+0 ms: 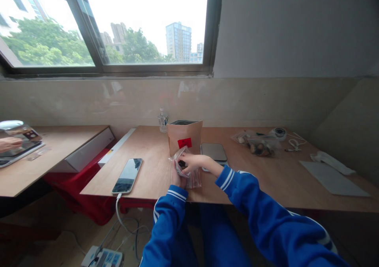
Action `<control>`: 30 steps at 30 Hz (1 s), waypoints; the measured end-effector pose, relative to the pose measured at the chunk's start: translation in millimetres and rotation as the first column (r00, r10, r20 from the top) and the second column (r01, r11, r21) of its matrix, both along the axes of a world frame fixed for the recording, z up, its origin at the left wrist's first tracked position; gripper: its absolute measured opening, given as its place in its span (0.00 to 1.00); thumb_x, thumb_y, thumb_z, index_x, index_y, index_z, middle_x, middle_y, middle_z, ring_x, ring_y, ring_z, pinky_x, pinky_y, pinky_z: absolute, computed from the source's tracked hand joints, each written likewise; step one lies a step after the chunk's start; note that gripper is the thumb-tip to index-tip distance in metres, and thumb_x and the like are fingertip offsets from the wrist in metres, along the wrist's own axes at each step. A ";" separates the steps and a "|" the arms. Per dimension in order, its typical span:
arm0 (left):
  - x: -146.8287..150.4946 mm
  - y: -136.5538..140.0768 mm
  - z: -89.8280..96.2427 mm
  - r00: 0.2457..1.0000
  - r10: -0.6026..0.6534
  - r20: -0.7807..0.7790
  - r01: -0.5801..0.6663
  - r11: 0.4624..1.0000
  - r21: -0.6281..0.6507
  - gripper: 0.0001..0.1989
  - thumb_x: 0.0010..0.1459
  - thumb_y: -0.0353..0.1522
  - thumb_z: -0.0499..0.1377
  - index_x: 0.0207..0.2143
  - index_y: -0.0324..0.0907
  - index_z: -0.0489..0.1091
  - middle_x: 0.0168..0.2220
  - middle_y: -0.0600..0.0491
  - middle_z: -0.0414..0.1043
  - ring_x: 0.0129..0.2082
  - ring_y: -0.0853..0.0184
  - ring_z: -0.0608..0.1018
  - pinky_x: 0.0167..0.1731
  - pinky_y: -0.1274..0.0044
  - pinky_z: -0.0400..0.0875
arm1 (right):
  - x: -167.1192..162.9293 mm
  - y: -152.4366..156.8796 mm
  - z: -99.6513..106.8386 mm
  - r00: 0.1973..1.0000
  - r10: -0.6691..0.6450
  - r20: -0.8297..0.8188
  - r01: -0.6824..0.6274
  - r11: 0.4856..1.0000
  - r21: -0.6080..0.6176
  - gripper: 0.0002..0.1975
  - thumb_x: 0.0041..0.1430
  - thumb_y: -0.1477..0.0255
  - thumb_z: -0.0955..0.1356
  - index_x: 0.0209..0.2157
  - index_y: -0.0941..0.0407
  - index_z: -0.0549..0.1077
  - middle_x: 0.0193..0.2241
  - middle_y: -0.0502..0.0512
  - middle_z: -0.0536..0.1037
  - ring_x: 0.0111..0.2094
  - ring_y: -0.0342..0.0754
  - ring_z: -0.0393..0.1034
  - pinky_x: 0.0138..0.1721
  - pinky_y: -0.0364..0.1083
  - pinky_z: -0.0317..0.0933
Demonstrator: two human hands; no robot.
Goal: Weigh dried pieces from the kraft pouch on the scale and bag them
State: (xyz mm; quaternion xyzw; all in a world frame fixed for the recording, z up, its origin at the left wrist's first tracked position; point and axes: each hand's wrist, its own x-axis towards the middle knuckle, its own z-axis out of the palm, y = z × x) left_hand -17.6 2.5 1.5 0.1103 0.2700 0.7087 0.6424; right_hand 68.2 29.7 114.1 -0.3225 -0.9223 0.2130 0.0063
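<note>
My left hand (175, 177) is closed around a small clear plastic bag (178, 154) from below, near the table's front edge. The fingers of my right hand (192, 162) are bent together at the bag's mouth, beside a dark item (181, 163) inside it. What those fingertips pinch is hidden. Right behind my hands stands a brown kraft paper pouch (174, 134), upright with its top open and a red label (185, 142) on its front. More clear plastic bags (194, 180) lie under my right wrist. A flat kitchen scale (213, 151) sits to the right of the pouch.
A phone (128, 176) on a charging cable lies to the left. Behind the pouch stands a plastic bottle (163, 121). Filled clear bags (260, 144), a tape roll (278, 133) and a white sheet (333, 178) are on the right. Another person's hand (10, 143) shows far left.
</note>
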 end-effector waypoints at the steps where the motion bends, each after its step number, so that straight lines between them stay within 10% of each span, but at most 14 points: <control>1: 0.6 -0.1 0.5 1.000 0.015 -0.001 -0.015 1.000 -0.009 0.19 0.60 0.42 0.51 0.39 0.37 0.72 0.43 0.44 0.73 0.53 0.58 0.71 0.51 0.71 0.68 | 0.2 -0.1 -0.7 1.000 0.012 0.013 -0.012 1.000 -0.029 0.27 0.46 0.72 0.72 0.49 0.63 0.68 0.50 0.65 0.71 0.46 0.55 0.68 0.44 0.45 0.63; 9: 2.7 -0.6 3.7 1.000 0.002 0.005 -0.002 0.998 -0.058 0.21 0.63 0.40 0.47 0.40 0.33 0.72 0.41 0.42 0.74 0.52 0.57 0.72 0.50 0.71 0.69 | -0.6 -2.5 -3.8 0.993 -0.040 0.108 0.053 0.992 -0.118 0.23 0.47 0.69 0.71 0.45 0.64 0.68 0.39 0.62 0.76 0.33 0.50 0.70 0.32 0.43 0.63; 30: -1.1 -3.5 3.5 0.995 -0.089 0.033 0.087 0.994 0.066 0.18 0.63 0.38 0.47 0.44 0.39 0.71 0.43 0.47 0.75 0.47 0.58 0.75 0.44 0.71 0.73 | 33.3 19.4 -29.5 0.837 -0.176 -0.519 0.052 0.968 -0.245 0.19 0.48 0.66 0.73 0.41 0.58 0.70 0.40 0.56 0.74 0.39 0.49 0.69 0.40 0.48 0.64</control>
